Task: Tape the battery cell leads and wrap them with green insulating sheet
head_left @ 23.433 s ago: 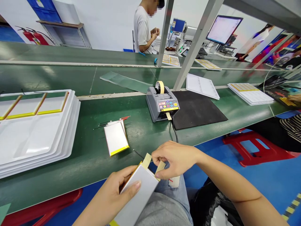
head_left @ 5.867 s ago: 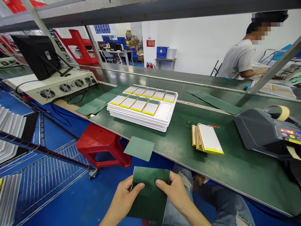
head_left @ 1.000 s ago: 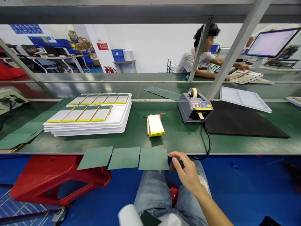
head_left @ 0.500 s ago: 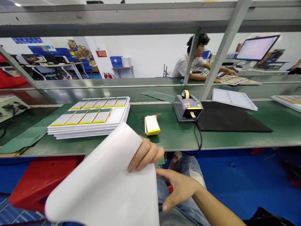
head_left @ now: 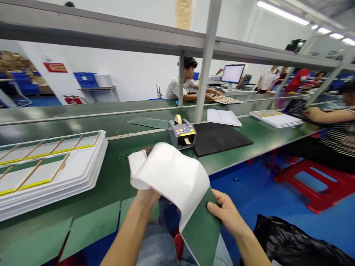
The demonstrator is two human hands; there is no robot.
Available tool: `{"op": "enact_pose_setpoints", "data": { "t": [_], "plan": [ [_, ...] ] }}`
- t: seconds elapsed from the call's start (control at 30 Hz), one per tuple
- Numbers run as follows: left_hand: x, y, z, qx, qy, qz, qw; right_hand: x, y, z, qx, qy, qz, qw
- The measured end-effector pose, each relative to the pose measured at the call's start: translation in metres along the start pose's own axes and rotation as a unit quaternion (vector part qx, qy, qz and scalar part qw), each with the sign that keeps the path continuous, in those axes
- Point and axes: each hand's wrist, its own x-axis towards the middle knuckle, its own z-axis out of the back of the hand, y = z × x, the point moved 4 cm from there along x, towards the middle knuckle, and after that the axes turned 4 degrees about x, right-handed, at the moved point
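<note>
A: How many sheets are in hand?

B: 1 curled sheet, white over the upper part and green at the lower right. It's above the person's lap, in front of the table.

A: And the right hand?

B: Closed in a pinch at the green part's edge, thumb on the green face, the other fingers partly hidden.

A: The left hand?

B: Up against the sheet's curled left end, which covers its fingers. I can't tell how far open it is.

A: What's around them?

B: I count 3 green pieces in a row along the near table edge, 1 partly behind the left arm. There's 1 tape dispenser beside 1 black mat, and 1 stack of white trays at the left. White packs sit behind the sheet, too hidden to count.
</note>
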Motion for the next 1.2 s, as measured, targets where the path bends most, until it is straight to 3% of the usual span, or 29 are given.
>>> {"op": "enact_pose_setpoints", "data": {
  "t": [0.07,0.13,0.17,0.23,0.3,0.37,0.43,0.53,0.63,0.77,0.97,1.1,1.2],
  "plan": [
    [-0.006,0.012,0.003,0.047,-0.004,-0.026,0.999,-0.021,0.016,0.028,-0.062,-0.114,0.021,0.991],
    [-0.019,0.017,0.001,0.174,-0.019,-0.124,0.977,-0.040,0.028,0.042,-0.133,-0.191,0.028,0.972],
    [-0.027,0.017,-0.005,0.248,-0.009,-0.193,0.949,-0.047,0.031,0.045,-0.159,-0.209,0.029,0.965],
    [-0.044,0.018,-0.023,0.355,0.072,-0.326,0.873,-0.054,0.031,0.041,-0.171,-0.207,0.022,0.963],
    [-0.058,0.021,-0.042,0.378,0.197,-0.403,0.810,-0.055,0.026,0.032,-0.133,-0.173,0.016,0.976],
    [-0.063,0.022,-0.051,0.342,0.282,-0.407,0.799,-0.051,0.021,0.020,-0.065,-0.123,0.029,0.990],
    [-0.061,0.019,-0.052,0.295,0.280,-0.381,0.830,-0.046,0.015,0.010,0.006,-0.068,0.040,0.997],
    [-0.058,0.010,-0.048,0.263,0.223,-0.354,0.869,-0.040,0.000,0.000,0.074,-0.013,0.000,0.997],
    [-0.064,0.005,-0.048,0.188,0.247,-0.306,0.900,-0.039,-0.015,-0.001,0.072,-0.025,-0.025,0.997],
    [-0.077,0.011,-0.048,0.061,0.253,-0.182,0.948,-0.038,-0.020,0.002,0.014,-0.056,0.030,0.998],
    [-0.098,0.044,-0.043,0.052,0.227,-0.078,0.969,-0.040,-0.014,0.007,-0.078,-0.107,0.083,0.988],
    [-0.112,0.071,-0.028,0.061,0.182,0.064,0.979,-0.037,-0.014,0.005,-0.131,-0.105,0.085,0.982],
    [-0.122,0.089,-0.015,0.060,0.142,0.168,0.974,-0.022,-0.024,-0.001,-0.127,-0.095,0.039,0.987]
  ]
}}
